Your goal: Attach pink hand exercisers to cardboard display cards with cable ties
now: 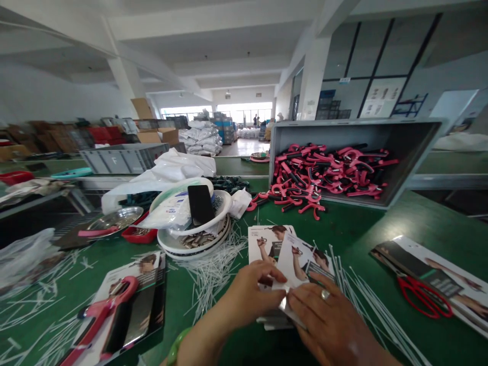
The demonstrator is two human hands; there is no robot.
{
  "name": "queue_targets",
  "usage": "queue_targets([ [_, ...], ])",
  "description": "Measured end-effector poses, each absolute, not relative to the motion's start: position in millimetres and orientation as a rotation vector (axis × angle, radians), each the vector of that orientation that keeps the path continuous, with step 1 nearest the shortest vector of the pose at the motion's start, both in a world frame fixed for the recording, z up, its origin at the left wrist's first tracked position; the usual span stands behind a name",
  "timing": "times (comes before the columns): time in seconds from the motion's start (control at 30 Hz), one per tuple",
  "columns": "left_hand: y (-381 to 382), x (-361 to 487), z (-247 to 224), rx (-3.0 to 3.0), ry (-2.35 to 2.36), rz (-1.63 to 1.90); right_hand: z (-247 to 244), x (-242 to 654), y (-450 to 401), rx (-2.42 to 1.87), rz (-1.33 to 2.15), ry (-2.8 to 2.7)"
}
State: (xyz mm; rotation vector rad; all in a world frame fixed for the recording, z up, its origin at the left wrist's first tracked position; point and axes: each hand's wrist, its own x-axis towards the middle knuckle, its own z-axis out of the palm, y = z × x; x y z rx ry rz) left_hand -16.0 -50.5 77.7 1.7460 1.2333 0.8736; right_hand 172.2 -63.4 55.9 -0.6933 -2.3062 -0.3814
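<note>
A printed cardboard card [305,259] with a picture of a person lies tilted over a stack of like cards [263,236] on the green table. My left hand [253,290] has its thumb and index finger closed at the card's near left edge. Across its near right part, my right hand [326,312] holds the same card, with fingers close together and a ring on one. What is between the two hands' fingertips is partly hidden. To the left, a pink and black hand tool with a trigger-like handle [114,310] rests on another card [147,279].
White zip ties [213,269] lie loose around the cards. Red-handled scissors [423,295] sit on more cards at right. A grey crate [412,168] tipped on its side spills pink and black tools [335,173]. White bowls [194,244] hold metal parts and a phone [201,203].
</note>
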Motion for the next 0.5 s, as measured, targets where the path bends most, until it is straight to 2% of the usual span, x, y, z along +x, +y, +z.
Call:
queue_targets([
  [0.1,-46.0,-18.5,73.0,1.839,1.384,0.897,53.8,163.8,-60.2,-0.664,-0.447,-2.364],
  [0.3,-52.6,-39.2,54.8,1.67,1.437,1.319,53.7,152.9,-41.2,-0.625,-0.498,-2.509],
  [0.5,-41.3,-54.1,20.2,1.594,1.449,1.235,49.3,147.2,-32.7,-0.548,-0.4,-2.627],
])
